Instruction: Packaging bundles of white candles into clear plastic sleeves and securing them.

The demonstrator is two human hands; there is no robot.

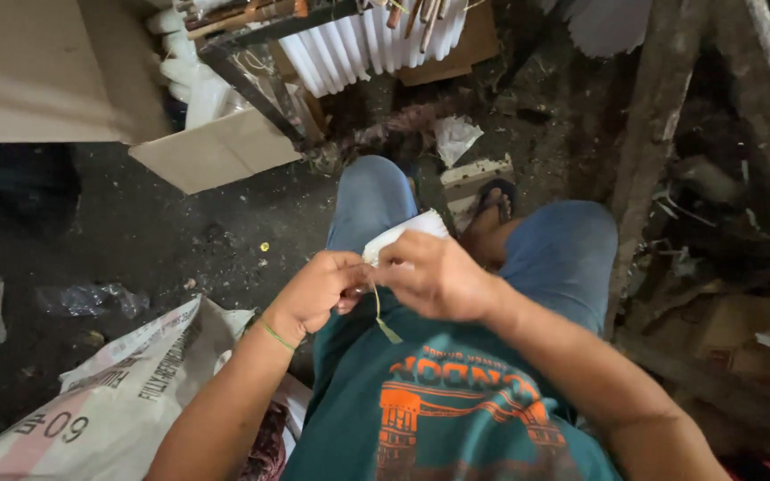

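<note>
While both hands, left hand (318, 287) and right hand (434, 276), pinch the white bundle (407, 230), its dangling green tie (383, 316) could slip loose.

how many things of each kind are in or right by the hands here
hands: 2, left hand and right hand
white bundle held between them: 1
thin green strip hanging below the hands: 1
green wristband on the left wrist: 1
printed white sack beside the left arm: 1
total: 6
</note>
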